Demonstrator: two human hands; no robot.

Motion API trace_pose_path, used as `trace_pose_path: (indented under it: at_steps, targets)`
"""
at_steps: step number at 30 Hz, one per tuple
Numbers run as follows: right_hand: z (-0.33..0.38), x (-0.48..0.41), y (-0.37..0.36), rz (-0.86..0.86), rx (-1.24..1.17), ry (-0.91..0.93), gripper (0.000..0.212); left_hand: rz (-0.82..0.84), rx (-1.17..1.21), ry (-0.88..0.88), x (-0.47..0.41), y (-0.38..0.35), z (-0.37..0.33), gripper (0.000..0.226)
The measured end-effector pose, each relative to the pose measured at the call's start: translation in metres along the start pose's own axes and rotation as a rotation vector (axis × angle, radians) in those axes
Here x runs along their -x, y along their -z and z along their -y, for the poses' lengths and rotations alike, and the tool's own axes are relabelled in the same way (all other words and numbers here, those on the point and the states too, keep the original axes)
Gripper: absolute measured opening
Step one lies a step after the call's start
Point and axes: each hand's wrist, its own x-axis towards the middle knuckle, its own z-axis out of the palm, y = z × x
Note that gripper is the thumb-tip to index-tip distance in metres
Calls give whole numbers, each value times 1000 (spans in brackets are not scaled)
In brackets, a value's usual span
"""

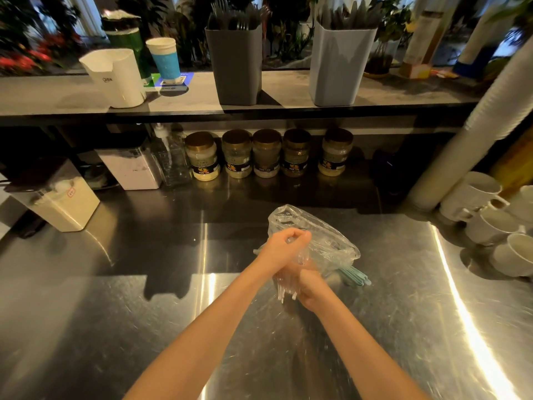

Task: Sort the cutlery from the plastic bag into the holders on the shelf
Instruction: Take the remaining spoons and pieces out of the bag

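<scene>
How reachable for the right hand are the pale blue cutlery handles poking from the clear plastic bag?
Probably yes: the pale blue handles lie uncovered beside the right hand, though it grips the bag and must release first.

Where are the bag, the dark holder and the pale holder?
bag (pixel 320 230), head view, on its clear upper side.
dark holder (pixel 235 67), head view, on its front wall.
pale holder (pixel 337 67), head view, on its front wall.
</scene>
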Motion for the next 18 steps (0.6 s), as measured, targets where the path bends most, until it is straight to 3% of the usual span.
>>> trace_pose_path:
  at_steps: [4,9,11,13,18]
  targets:
    - [4,-2,5,-110,-136,-13,19,10,289,63,-1,3,1,37]
    - [23,3,12,-209,-308,124,8,-363,780,216,4,-21,22,29]
    - [24,2,13,-232,-432,191,4,-348,1003,319,9,-34,22,32]
    - [21,4,7,-255,-478,199,15,-305,1180,373,11,-43,14,38]
    - [14,10,0,-242,-463,173,24,-272,1166,409,9,-43,0,38]
